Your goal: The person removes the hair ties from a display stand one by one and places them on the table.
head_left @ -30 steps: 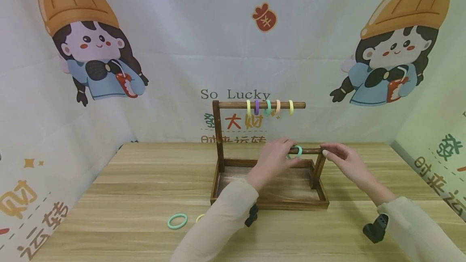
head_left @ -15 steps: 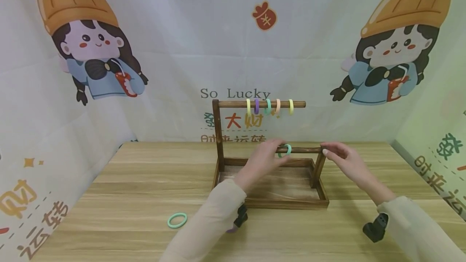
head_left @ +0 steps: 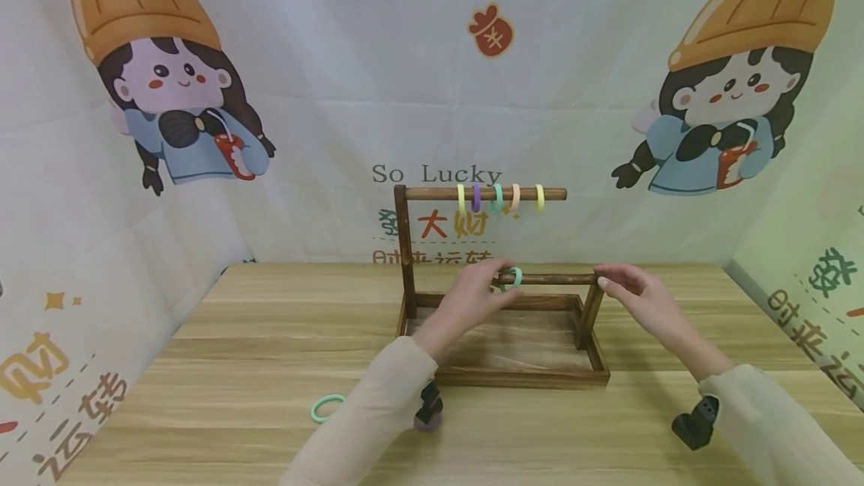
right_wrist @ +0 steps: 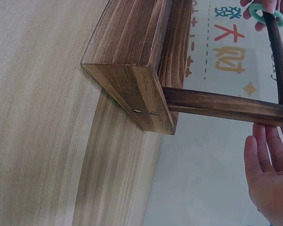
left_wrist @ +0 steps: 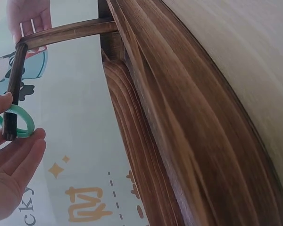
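Currently I read the left hand (head_left: 469, 297) as pinching a mint-green ring (head_left: 518, 277) between thumb and fingers; the ring encircles the lower bar (head_left: 556, 279) of a wooden stand (head_left: 520, 379), near the bar's free end. On the right, I log the right hand (head_left: 637, 300) with fingers extended, tips touching the top of the short post (head_left: 590, 317). Five rings (head_left: 498, 199) hang on the upper bar (head_left: 428, 194). I note another green ring (head_left: 328, 397) on the surface (head_left: 243, 351), partly hidden by the left sleeve (head_left: 367, 411).
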`<state>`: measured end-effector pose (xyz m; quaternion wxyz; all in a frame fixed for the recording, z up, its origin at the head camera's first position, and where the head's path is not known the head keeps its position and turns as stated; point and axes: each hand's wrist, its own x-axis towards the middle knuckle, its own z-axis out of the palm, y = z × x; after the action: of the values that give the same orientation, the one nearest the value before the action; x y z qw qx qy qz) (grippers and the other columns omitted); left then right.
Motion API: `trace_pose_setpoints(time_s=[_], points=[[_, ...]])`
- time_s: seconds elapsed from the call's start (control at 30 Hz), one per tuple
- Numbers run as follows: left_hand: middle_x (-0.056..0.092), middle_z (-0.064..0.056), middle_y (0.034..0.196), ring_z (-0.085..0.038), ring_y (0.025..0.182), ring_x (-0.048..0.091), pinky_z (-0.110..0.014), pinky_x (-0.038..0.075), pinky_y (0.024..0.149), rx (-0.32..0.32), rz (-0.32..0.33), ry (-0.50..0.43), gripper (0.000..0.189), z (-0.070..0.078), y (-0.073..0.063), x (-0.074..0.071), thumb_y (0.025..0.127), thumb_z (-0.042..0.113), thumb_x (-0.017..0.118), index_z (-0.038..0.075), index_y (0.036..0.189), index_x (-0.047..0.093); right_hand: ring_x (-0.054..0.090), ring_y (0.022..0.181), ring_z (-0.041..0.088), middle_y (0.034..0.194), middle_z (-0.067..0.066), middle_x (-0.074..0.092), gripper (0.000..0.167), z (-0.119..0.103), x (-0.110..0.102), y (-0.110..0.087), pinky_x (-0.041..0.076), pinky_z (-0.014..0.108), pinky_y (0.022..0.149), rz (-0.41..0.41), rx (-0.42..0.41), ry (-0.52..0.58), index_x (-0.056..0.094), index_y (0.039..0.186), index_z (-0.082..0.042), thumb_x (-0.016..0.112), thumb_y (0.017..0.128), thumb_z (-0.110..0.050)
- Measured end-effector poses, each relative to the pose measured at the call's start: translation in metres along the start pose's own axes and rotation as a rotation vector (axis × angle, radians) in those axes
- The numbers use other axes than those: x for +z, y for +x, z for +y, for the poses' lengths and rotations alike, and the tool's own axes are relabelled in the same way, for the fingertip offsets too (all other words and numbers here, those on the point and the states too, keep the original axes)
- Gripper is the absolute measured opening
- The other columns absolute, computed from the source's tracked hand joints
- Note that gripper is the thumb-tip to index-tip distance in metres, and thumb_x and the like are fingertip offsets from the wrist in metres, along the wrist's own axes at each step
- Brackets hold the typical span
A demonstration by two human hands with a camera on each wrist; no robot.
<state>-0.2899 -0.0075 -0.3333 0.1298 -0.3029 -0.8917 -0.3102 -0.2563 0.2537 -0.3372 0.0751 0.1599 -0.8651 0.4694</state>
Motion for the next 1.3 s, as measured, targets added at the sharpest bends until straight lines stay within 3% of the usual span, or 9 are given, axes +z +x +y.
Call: trace_pose_setpoints(time_s=[0.2, 0.37, 0.7, 1.1, 1.3], points=[[0.06, 0.002, 0.097, -0.008, 0.083, 0.055, -0.018, 0.044, 0.069, -0.008, 0.007, -0.021, 0.035, -0.005, -0.004, -0.006, 0.081, 0.027, 0.065, 0.009, 0.11, 0.057, 0.044, 0.109, 0.032, 0.121, 0.021, 0.047, 0.046, -0.001, 0.0, 0.0, 0.038, 0.047, 0.085, 0.004, 0.002, -0.004, 0.045, 0.125, 0.002, 0.044, 0.093, -0.031], [0.06, 0.003, 0.091, -0.007, 0.079, 0.054, -0.019, 0.045, 0.066, 0.023, 0.024, -0.043, 0.031, -0.009, -0.007, -0.009, 0.08, 0.025, 0.066, 0.01, 0.106, 0.058, 0.044, 0.109, 0.033, 0.122, 0.021, 0.047, 0.046, -0.001, 0.0, 0.0, 0.038, 0.047, 0.085, 0.001, -0.002, -0.004, 0.045, 0.124, 0.002, 0.044, 0.093, -0.031], [0.06, 0.001, 0.098, -0.008, 0.08, 0.055, -0.019, 0.046, 0.066, 0.001, 0.026, -0.086, 0.04, -0.013, -0.018, -0.015, 0.08, 0.024, 0.066, 0.009, 0.116, 0.056, 0.042, 0.111, 0.033, 0.123, 0.021, 0.045, 0.046, 0.001, 0.0, 0.001, 0.036, 0.048, 0.087, -0.005, 0.001, 0.012, 0.044, 0.125, 0.002, 0.044, 0.093, -0.031], [0.058, -0.003, 0.104, -0.012, 0.083, 0.053, -0.023, 0.044, 0.069, 0.067, 0.048, -0.022, 0.042, -0.016, -0.028, -0.02, 0.078, 0.021, 0.068, 0.006, 0.116, 0.055, 0.043, 0.11, 0.033, 0.123, 0.022, 0.045, 0.045, 0.002, -0.001, 0.001, 0.037, 0.047, 0.086, -0.001, -0.008, 0.006, 0.044, 0.125, 0.002, 0.044, 0.093, -0.03], [0.055, -0.006, 0.101, -0.012, 0.074, 0.05, -0.019, 0.042, 0.062, 0.099, 0.045, 0.013, 0.042, -0.015, -0.034, -0.02, 0.077, 0.02, 0.069, 0.005, 0.115, 0.056, 0.044, 0.11, 0.032, 0.122, 0.021, 0.046, 0.045, 0.001, 0.0, 0.0, 0.037, 0.046, 0.086, 0.001, -0.006, -0.002, 0.044, 0.125, 0.002, 0.044, 0.093, -0.03]])
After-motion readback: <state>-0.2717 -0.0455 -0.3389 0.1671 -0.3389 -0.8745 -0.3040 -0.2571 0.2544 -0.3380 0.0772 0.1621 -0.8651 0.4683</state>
